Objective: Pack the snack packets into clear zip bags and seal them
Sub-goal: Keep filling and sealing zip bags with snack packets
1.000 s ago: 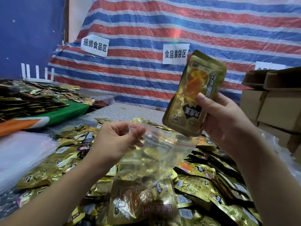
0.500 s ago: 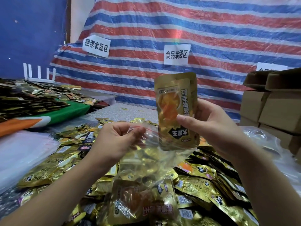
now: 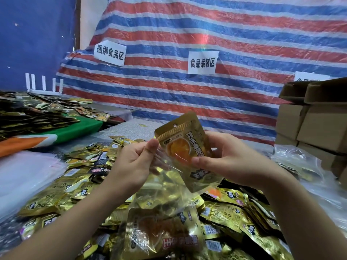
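My left hand (image 3: 135, 164) pinches the rim of a clear zip bag (image 3: 165, 199) that hangs over the pile. A gold snack packet (image 3: 163, 239) lies at the bottom of that bag. My right hand (image 3: 231, 158) grips another gold snack packet (image 3: 185, 145) with an orange picture. Its lower half sits inside the bag's mouth; its top sticks out above. A heap of loose gold snack packets (image 3: 231, 212) covers the table under both hands.
A stack of empty clear bags (image 3: 28, 177) lies at the left. Cardboard boxes (image 3: 315, 124) stand at the right, with crumpled clear plastic (image 3: 300, 166) before them. More packets (image 3: 33, 113) are piled on the far-left table. A striped tarp (image 3: 206, 30) hangs behind.
My right hand has brought the gold packet down from above the bag and pushed its lower end into the bag's mouth. My left hand has kept hold of the rim.
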A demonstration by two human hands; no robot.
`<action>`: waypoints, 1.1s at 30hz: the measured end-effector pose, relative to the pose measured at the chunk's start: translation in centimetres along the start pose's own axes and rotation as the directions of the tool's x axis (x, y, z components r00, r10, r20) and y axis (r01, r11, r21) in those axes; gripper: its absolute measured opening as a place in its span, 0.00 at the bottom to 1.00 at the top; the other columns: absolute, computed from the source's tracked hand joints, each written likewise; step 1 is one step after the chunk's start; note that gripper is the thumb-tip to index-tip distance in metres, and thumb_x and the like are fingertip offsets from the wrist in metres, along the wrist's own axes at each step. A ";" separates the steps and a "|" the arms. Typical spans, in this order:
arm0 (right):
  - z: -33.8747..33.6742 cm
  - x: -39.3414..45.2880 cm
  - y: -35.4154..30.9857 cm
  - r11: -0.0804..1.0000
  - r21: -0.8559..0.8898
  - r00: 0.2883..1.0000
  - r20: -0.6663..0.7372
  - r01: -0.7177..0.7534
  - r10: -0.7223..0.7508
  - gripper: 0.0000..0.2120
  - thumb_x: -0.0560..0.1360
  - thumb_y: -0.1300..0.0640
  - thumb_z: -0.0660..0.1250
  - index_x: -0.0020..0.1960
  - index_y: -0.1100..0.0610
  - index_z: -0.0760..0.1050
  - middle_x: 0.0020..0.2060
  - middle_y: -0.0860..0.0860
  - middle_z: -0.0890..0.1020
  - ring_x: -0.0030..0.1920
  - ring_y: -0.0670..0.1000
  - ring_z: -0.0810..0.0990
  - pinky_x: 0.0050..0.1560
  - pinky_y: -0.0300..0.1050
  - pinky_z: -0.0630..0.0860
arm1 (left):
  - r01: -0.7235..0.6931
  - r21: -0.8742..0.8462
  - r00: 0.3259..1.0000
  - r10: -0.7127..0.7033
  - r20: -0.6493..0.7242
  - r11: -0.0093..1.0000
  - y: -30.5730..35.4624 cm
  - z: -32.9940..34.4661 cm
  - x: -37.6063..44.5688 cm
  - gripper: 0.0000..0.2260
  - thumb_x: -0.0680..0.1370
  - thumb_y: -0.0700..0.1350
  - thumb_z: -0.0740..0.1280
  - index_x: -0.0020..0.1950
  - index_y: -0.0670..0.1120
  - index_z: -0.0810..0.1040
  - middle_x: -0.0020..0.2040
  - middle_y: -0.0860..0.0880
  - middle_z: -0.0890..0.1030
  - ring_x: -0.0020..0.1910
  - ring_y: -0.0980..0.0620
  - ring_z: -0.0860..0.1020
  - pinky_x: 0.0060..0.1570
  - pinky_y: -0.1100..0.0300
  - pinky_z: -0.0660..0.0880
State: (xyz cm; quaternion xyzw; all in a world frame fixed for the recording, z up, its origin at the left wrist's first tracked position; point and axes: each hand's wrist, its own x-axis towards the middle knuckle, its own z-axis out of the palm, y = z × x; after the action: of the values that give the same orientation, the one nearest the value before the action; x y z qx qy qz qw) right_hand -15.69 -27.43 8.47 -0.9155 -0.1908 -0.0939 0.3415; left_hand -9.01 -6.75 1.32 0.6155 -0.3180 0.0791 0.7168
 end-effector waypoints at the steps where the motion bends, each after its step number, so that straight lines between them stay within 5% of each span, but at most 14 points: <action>1: 0.0 -0.1 0.0 1.000 -0.018 1.000 0.024 -0.011 0.012 0.12 0.77 0.54 0.71 0.60 0.44 0.78 0.52 0.44 0.85 0.53 0.46 0.84 0.57 0.56 0.80 | -0.017 0.015 1.000 0.017 0.008 1.000 0.0 0.0 -0.1 0.24 0.75 0.56 0.57 0.42 0.35 0.80 0.36 0.40 0.84 0.35 0.46 0.84 0.35 0.53 0.80; 9: -0.3 -0.3 0.1 0.992 -0.117 0.989 0.129 -0.055 0.070 0.10 0.77 0.53 0.70 0.58 0.45 0.78 0.50 0.44 0.85 0.51 0.45 0.84 0.56 0.56 0.80 | -0.101 0.161 0.995 0.099 0.021 0.982 -0.5 0.2 -0.3 0.24 0.77 0.56 0.54 0.41 0.41 0.82 0.37 0.45 0.85 0.35 0.51 0.83 0.35 0.59 0.80; 14: -0.7 -0.5 0.1 0.984 -0.160 0.981 0.163 -0.077 0.103 0.10 0.78 0.54 0.71 0.58 0.46 0.78 0.49 0.45 0.86 0.50 0.46 0.84 0.57 0.56 0.80 | -0.138 0.216 0.990 0.133 0.037 0.967 -1.1 0.2 -0.4 0.22 0.80 0.57 0.54 0.40 0.51 0.84 0.38 0.45 0.85 0.36 0.46 0.82 0.37 0.51 0.80; 18: -0.6 -0.6 0.0 0.980 -0.192 0.983 0.164 -0.055 0.087 0.10 0.78 0.53 0.70 0.58 0.45 0.77 0.49 0.44 0.85 0.50 0.44 0.84 0.56 0.54 0.81 | -0.127 0.201 0.992 0.121 0.042 0.971 -1.1 0.4 -0.3 0.27 0.78 0.63 0.55 0.41 0.45 0.83 0.38 0.44 0.84 0.37 0.44 0.82 0.38 0.48 0.80; 21: 0.1 -0.4 -0.1 0.993 -0.116 0.994 0.114 0.014 -0.001 0.21 0.77 0.56 0.71 0.67 0.45 0.71 0.55 0.45 0.83 0.55 0.45 0.83 0.57 0.54 0.81 | -0.119 0.128 0.993 0.116 0.030 0.985 -0.8 0.6 -0.4 0.22 0.80 0.58 0.54 0.42 0.52 0.85 0.38 0.49 0.86 0.37 0.51 0.85 0.35 0.63 0.80; 25: 1.1 -0.3 -0.2 0.989 0.021 0.987 0.058 0.149 -0.150 0.43 0.76 0.60 0.71 0.76 0.29 0.50 0.62 0.44 0.79 0.58 0.45 0.83 0.53 0.45 0.82 | -0.002 0.048 1.000 0.003 -0.022 0.999 -0.8 0.4 0.0 0.24 0.77 0.59 0.56 0.38 0.43 0.83 0.35 0.43 0.85 0.34 0.46 0.84 0.34 0.57 0.81; 30: 1.7 -0.2 -0.7 0.967 -0.136 0.977 0.013 0.214 -0.214 0.36 0.79 0.51 0.67 0.74 0.26 0.51 0.57 0.37 0.78 0.55 0.39 0.81 0.50 0.43 0.83 | 0.051 0.010 0.998 -0.051 0.026 0.999 -0.8 0.4 0.1 0.24 0.77 0.58 0.56 0.34 0.46 0.84 0.34 0.43 0.84 0.32 0.47 0.83 0.31 0.60 0.79; 33: 1.3 -0.2 -0.6 0.969 -0.150 0.981 0.023 0.195 -0.194 0.30 0.80 0.56 0.65 0.73 0.30 0.59 0.55 0.42 0.80 0.55 0.46 0.81 0.52 0.49 0.83 | 0.045 0.002 0.997 -0.045 0.055 0.999 -0.9 0.4 0.1 0.23 0.76 0.59 0.56 0.37 0.46 0.84 0.35 0.42 0.85 0.33 0.47 0.84 0.33 0.61 0.79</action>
State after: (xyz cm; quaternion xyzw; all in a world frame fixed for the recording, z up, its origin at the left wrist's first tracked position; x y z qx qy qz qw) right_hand -16.08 -26.19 7.77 -0.9161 -0.2732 -0.1377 0.2592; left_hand -8.66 -7.36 0.62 0.6248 -0.3236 0.0460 0.7091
